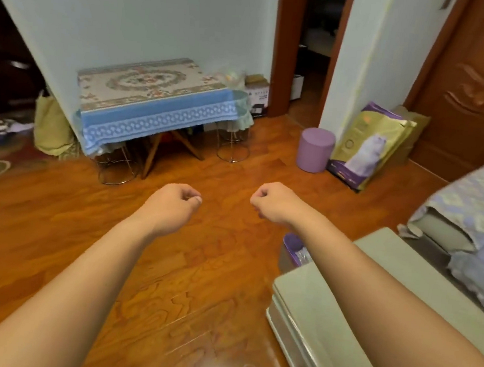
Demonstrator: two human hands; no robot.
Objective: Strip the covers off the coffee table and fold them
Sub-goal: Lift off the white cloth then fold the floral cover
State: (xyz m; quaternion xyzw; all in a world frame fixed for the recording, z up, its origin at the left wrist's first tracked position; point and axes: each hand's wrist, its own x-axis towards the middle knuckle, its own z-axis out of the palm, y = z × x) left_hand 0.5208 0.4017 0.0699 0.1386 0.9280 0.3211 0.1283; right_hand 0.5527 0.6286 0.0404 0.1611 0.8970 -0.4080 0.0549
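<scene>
A low table (176,140) stands against the far wall. A floral patterned cover (143,84) lies flat on its top, over a blue cloth with a white lace border (158,117) that hangs down the front. My left hand (173,203) and my right hand (271,201) are stretched out over the wooden floor, well short of the table. Both have their fingers curled into loose fists and hold nothing. A grey-green table top (371,301) sits under my right forearm at the lower right.
Two wire-frame stools (233,145) stand at the table's ends. A purple round pouffe (316,149) and a large pet-food bag (367,142) sit by the right wall. A covered sofa (476,214) is at the right edge, a doorway (314,47) beyond.
</scene>
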